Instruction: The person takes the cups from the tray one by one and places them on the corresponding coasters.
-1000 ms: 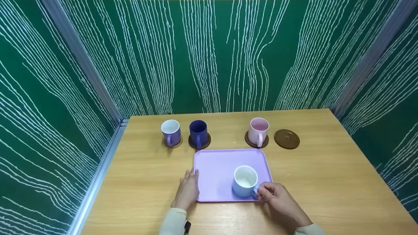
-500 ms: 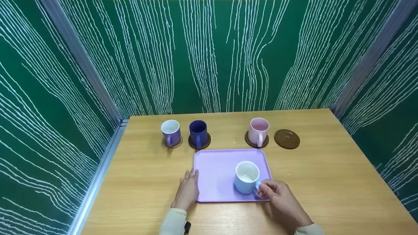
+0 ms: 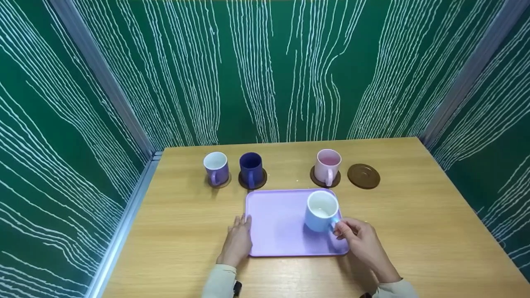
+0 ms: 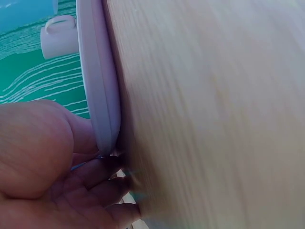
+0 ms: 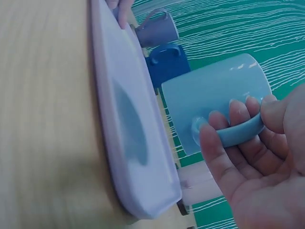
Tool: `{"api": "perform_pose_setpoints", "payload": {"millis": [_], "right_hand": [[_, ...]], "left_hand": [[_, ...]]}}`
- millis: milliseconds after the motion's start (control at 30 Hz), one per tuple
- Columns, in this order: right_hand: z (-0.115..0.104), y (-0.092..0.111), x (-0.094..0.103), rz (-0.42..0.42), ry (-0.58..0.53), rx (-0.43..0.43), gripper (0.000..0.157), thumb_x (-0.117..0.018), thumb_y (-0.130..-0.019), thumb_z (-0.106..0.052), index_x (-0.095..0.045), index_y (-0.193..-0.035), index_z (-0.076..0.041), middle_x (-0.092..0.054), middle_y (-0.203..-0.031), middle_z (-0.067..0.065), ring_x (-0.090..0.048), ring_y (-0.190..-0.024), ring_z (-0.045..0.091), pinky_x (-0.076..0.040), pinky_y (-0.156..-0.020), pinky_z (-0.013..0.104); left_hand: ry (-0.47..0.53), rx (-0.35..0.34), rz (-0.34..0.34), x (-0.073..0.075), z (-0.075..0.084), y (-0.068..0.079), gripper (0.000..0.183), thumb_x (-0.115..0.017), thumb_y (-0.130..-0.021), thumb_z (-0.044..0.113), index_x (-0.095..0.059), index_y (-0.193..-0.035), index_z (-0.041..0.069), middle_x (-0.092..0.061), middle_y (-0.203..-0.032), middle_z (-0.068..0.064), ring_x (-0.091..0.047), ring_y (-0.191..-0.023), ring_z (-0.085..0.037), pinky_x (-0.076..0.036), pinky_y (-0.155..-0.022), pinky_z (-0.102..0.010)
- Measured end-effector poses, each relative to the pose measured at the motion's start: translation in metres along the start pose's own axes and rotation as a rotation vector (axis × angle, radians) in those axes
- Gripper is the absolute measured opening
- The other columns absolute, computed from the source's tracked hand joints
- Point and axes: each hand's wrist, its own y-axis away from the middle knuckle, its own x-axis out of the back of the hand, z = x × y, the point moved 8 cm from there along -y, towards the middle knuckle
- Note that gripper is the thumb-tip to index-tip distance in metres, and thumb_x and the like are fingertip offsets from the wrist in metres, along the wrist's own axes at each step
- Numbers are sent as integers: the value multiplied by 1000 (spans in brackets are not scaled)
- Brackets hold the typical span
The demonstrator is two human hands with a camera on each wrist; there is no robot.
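My right hand (image 3: pixel 361 241) pinches the handle of a light blue mug (image 3: pixel 317 222), white inside. The mug is upright above the right part of a lilac tray (image 3: pixel 275 236). In the right wrist view a gap separates the mug (image 5: pixel 214 93) from the tray (image 5: pixel 152 191), where its shadow falls, and fingers and thumb curl round the handle. My left hand (image 3: pixel 238 242) rests at the tray's left edge with fingers extended. In the left wrist view the fingertips reach the table beside the tray corner (image 4: pixel 102 109).
Behind the tray, a purple mug (image 3: pixel 216 167), a navy mug (image 3: pixel 251 167) and a pink mug (image 3: pixel 327 169) stand on coasters. A bare brown coaster (image 3: pixel 363 176) lies right of the pink mug. Green, white-lined walls (image 3: pixel 281 82) surround the wooden table (image 3: pixel 414 215).
My right hand has lifted the light blue mug off the tray's lower right area and moved it away from me and slightly right. The left hand and tray have stayed in place.
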Motion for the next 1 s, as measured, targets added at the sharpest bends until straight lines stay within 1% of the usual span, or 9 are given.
{"api": "perform_pose_setpoints", "payload": {"millis": [133, 200, 300, 400, 500, 700, 767, 833, 1000], "right_hand": [[-6, -3, 12, 71, -19, -5, 17, -61, -103, -7, -74, -99, 3, -74, -87, 12, -73, -83, 27, -61, -76, 29], [-10, -5, 18, 102, -37, -1, 18, -61, -103, -7, -73, -102, 6, -74, -88, 14, -74, -83, 28, -62, -76, 28], [-17, -10, 29, 160, -57, 22, 20, -61, -104, -8, -71, -102, 9, -74, -88, 16, -74, -80, 22, -62, -75, 27], [-24, -14, 43, 211, -55, 47, 24, -60, -105, -11, -70, -102, 11, -74, -89, 17, -72, -78, 16, -62, -74, 26], [-29, -19, 57, 261, -54, 55, 27, -59, -106, -13, -70, -104, 11, -74, -90, 17, -72, -79, 13, -61, -75, 25], [-34, -36, 83, 348, -51, 21, 32, -59, -106, -20, -69, -108, 10, -75, -91, 9, -73, -82, 9, -61, -78, 23], [-33, -43, 90, 364, -44, 4, 33, -58, -107, -22, -69, -111, 9, -74, -93, 6, -72, -84, 7, -61, -79, 22], [-31, -50, 97, 376, -44, -13, 35, -57, -107, -24, -69, -113, 9, -74, -94, 5, -72, -85, 8, -61, -81, 22], [-24, -66, 108, 394, -78, -58, 38, -55, -108, -25, -67, -119, 9, -72, -96, 1, -70, -88, 7, -60, -82, 21]], "left_hand": [[-7, -6, 9, 1, 0, 0, 50, -45, -98, -9, -49, -148, -9, -45, -154, -32, -36, -146, -53, -28, -116, -71], [-11, -9, 17, 2, 0, 0, 50, -45, -97, -10, -50, -147, -9, -45, -153, -32, -36, -145, -53, -29, -115, -71], [-4, -8, 24, 2, 0, 0, 49, -45, -98, -9, -50, -147, -9, -45, -153, -32, -36, -145, -54, -29, -116, -71], [3, -13, 29, 2, 1, 0, 48, -44, -99, -8, -50, -146, -9, -46, -153, -33, -37, -145, -54, -28, -116, -71], [3, -19, 33, 2, 1, 1, 49, -44, -98, -9, -50, -146, -10, -46, -152, -33, -37, -144, -55, -28, -115, -71], [-7, -39, 43, 3, 3, 1, 50, -46, -96, -11, -50, -145, -11, -47, -150, -35, -38, -143, -56, -30, -114, -73], [-9, -33, 39, 4, 4, 1, 50, -46, -96, -10, -50, -145, -11, -47, -151, -34, -38, -143, -56, -30, -114, -73], [-10, -26, 34, 4, 4, 1, 49, -47, -97, -10, -51, -145, -11, -47, -151, -34, -38, -144, -55, -30, -114, -73], [-2, -20, 33, 3, 3, 1, 47, -46, -99, -8, -51, -146, -10, -47, -151, -33, -38, -144, -55, -30, -114, -72]]}}
